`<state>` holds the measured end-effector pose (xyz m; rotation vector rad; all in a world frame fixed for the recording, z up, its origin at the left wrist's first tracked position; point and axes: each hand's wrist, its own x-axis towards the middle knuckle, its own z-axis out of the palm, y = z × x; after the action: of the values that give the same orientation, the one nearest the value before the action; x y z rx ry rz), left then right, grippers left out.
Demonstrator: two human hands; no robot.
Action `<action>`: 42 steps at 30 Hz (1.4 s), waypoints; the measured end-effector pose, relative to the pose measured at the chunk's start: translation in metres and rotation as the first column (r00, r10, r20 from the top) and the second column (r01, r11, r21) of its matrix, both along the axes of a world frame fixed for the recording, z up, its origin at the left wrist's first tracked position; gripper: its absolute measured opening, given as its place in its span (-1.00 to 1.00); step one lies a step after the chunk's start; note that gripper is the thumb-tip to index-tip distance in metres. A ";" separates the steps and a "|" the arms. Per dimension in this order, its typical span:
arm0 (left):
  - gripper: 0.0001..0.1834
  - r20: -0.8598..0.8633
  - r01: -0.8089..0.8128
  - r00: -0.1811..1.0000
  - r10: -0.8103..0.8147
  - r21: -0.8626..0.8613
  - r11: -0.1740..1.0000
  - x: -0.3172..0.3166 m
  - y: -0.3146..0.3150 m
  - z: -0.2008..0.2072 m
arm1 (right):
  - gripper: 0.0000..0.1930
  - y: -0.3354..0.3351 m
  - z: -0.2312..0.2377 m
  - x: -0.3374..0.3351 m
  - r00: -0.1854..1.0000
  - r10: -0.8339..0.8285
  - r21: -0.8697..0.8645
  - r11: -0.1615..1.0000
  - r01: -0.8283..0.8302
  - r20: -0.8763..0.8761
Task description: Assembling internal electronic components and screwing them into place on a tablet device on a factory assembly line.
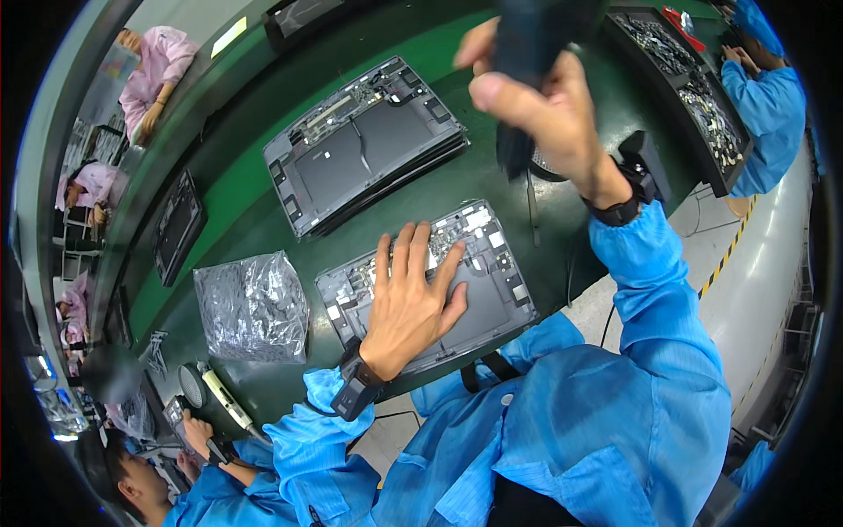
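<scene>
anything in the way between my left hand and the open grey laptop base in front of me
Nothing visible: the bare left hand appears to rest directly on the open grey rectangular laptop base.

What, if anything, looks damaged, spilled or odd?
Nothing stands out. The open grey laptop base lies flat under the left hand; the long black object in the right hand is too blurred to judge.

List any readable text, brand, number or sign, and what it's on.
None legible.
White labels on the open laptop base under the left hand: too small.
White tag on the stacked laptop bases: too small.
Left wrist device: marks too small.
Yellow sheet, top left: nothing legible.
</scene>
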<state>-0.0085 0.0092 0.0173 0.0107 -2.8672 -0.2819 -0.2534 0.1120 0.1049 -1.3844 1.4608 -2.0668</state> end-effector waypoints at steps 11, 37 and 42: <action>-0.36 0.007 0.005 1.000 -0.005 0.013 1.000 -0.001 -0.002 -0.001 | -0.77 0.059 -0.070 -0.078 0.886 -0.416 -0.238 0.857 0.457 0.205; -0.36 0.019 0.003 1.000 -0.003 0.015 1.000 -0.002 -0.003 -0.001 | -0.79 0.072 -0.068 -0.077 0.848 -0.491 -0.179 0.833 0.524 0.198; -0.38 0.017 -0.002 1.000 0.002 0.021 1.000 -0.002 -0.002 -0.001 | -0.80 0.075 -0.071 -0.081 0.850 -0.494 -0.174 0.835 0.522 0.183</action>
<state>-0.0102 0.0072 0.0160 0.0202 -2.8810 -0.3130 -0.3342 0.1874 0.0335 -0.9599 1.7310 -2.6567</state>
